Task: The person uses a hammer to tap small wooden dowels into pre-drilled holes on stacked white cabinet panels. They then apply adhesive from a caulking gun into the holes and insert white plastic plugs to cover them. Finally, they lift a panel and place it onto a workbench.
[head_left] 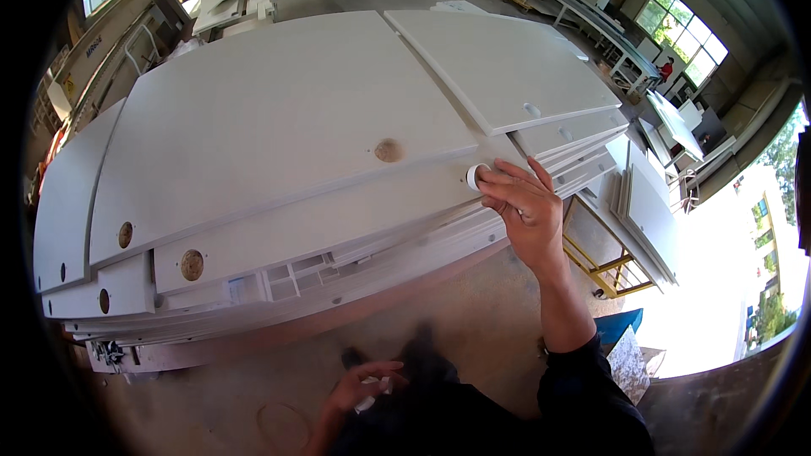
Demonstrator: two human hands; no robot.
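My right hand (528, 203) is closed in a pinch on a small white round cap (474, 177). It holds the cap against a white panel (405, 190), close to the panel's edge; whether a hole lies under the cap is hidden. Low in the view, my left hand (359, 382) is curled round small white pieces (367, 404), partly covered by the fingers. A larger white panel (279, 93) lies over the first one. Round brown recesses show along the panels' edges, one (389, 149) near my right hand and another (192, 265) further left.
A second panel (507, 63) rests at the far right of the stack. Beyond the stack's right end, more panels (646, 219) lean on a yellow trolley (612, 266). A long conveyor table (591, 29) runs along the back, where a person in red (666, 69) is.
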